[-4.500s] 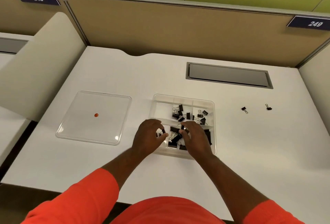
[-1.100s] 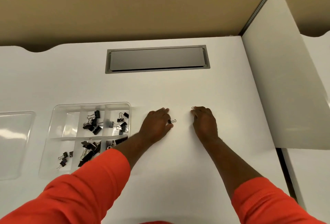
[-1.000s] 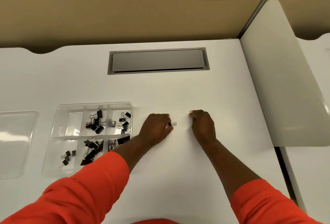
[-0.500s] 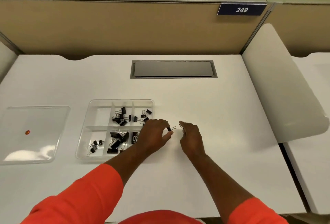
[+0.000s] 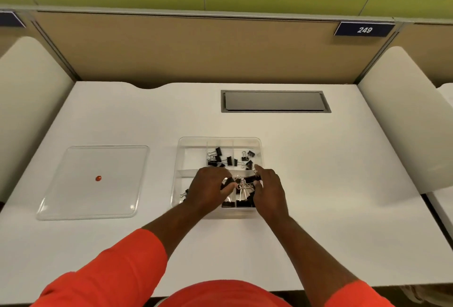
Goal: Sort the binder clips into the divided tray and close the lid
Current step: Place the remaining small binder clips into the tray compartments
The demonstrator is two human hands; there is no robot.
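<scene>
Both hands (image 5: 210, 190) (image 5: 268, 188) are hovering over the tray (image 5: 182, 157) — each pinching a small clip. Releasing low is keeping sizes apart.

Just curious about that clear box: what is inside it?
The divided tray holds black binder clips in its far middle and right compartments, and more in the near ones. The left hand and right hand cover part of the near compartments.

Desk (image 5: 318, 184), centre: divided tray (image 5: 259, 145), binder clips (image 5: 220, 159) in its far middle & far right compartments, more in near ones under my hands. My left hand (image 5: 208, 190) over near-middle, right hand (image 5: 268, 190) over near-right edge. Lid (image 5: 93, 181) lies left of tray, apart. Cable hatch (image 5: 275, 101) behind tray, to the right.
</scene>
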